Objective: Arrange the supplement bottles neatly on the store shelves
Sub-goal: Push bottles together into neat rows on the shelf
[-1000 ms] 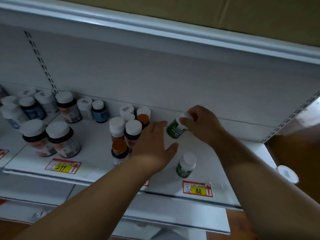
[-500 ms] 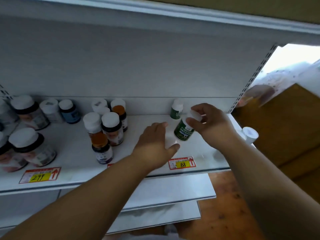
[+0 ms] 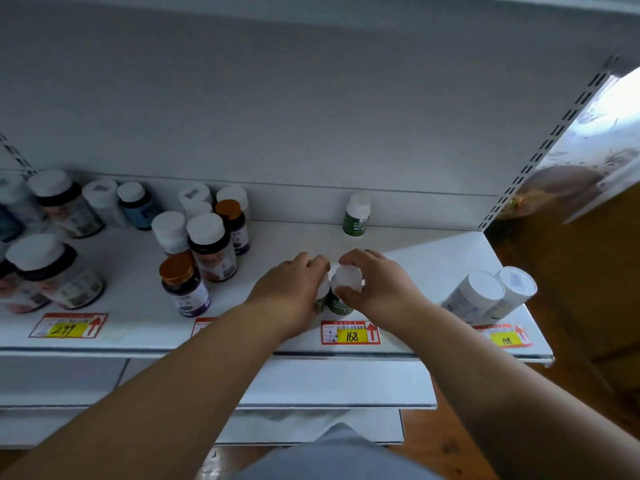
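I have both hands down at the front edge of the shelf (image 3: 415, 258), just behind the 168 price tag (image 3: 350, 332). My right hand (image 3: 377, 289) is curled round a green bottle (image 3: 341, 294) by its white cap, and it looks set upright on the shelf or very nearly so. My left hand (image 3: 294, 289) is wrapped round a second green bottle (image 3: 322, 296) right beside it, the two touching or close to it (most of that one is hidden by my fingers). A third green bottle (image 3: 356, 214) stands alone against the back wall, well apart from this pair. I judge the job is only partly done: the dark-labelled bottles (image 3: 211, 247) to the left stand in a loose bunch rather than rows, and two white bottles (image 3: 485, 296) at the right end lean out near the edge.
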Available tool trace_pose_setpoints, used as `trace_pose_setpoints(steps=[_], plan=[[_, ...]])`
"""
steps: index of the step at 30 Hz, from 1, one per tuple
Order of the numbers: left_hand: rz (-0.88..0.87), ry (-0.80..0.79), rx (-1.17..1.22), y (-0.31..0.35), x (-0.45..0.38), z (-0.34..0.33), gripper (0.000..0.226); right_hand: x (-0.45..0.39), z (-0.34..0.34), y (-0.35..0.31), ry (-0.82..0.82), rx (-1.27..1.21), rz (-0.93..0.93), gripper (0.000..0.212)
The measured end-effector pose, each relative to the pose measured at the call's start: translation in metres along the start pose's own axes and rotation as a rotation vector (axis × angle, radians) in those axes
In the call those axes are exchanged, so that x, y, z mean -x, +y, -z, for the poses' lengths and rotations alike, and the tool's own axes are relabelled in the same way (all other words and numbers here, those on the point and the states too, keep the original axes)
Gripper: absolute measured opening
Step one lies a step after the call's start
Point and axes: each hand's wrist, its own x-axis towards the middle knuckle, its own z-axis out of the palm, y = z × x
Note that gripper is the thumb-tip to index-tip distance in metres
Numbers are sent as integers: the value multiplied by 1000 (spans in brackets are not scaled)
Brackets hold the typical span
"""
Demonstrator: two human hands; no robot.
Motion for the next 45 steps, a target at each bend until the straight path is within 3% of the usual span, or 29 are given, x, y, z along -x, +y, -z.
trace_pose_setpoints(steps=[5,7,10,15,19,24,30,41,45], plan=[[3,1,34,-1,0,1,65,-5,3,2,-88,21,14,58],[-30,15,29,-2,1,2,75,-18,13,5,-8,-37,-25,64],[-113,103,-38,4,1,5,89,-66,34,18,197,-5,-112,44],[-180,68,-94,25,-12,9,79,-122,40,35,3,286,-59,43],[-171,64,-209,31,-14,2,62,-123,29,44,-29,311,-20,47],[-166,54,-211,29,-16,1,62,-105,38,41,-40,162,12,43],[-164,58,-186,27,-20,-5,60,-13,43,38,-101,157,92,40],[-135,20,-218,32,-23,-8,61,25,25,22,-51,142,-84,44],[-145,17,-129,30,-16,5,77,35,23,15,22,142,-126,54]])
